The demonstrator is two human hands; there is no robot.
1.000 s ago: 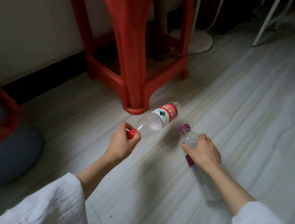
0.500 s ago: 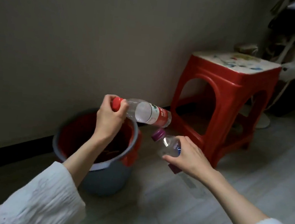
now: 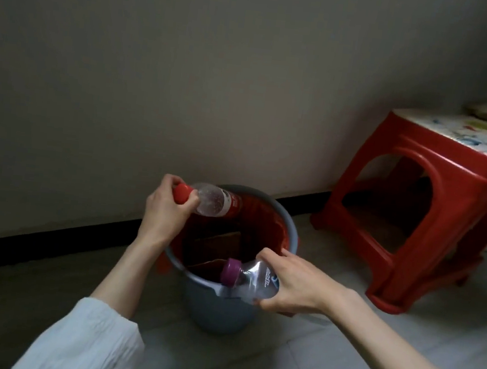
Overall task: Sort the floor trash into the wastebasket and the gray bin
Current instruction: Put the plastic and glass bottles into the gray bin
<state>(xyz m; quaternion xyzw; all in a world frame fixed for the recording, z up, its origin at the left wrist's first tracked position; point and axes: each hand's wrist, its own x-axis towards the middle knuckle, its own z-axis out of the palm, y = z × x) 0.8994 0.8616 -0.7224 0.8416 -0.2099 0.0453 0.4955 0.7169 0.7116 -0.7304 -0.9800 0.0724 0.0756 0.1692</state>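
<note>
White sleeves sit bottom left and bottom right of the frame, your arms reaching up toward the centre. Your right hand (image 3: 294, 284) has its fingers (image 3: 273, 256) wrapped round the clear crumpled plastic bottle with the purple cap (image 3: 251, 279), cap end pointing left over the near rim. It looks tipped that way so it drops in neck first. Your left hand (image 3: 163, 211) clenches the red cap end of the clear plastic bottle with the red label (image 3: 215, 204), body sticking out right over the far side of the opening. Both bottles hang above the round gray bin with the red liner (image 3: 216, 308), centre frame, neither released yet. Likely two-handed to dump both in one go. Brown cardboard pieces (image 3: 217, 242) already lie inside the bin.

The bin stands on the pale gray plank floor (image 3: 322, 360), close to the wall. A black baseboard (image 3: 48, 235) runs along the bottom of the plain beige wall (image 3: 188, 72). The red plastic stool with a paint-stained white top (image 3: 415, 210) stands right of frame, well apart from the bin. No wastebasket separate from this bin shows.
</note>
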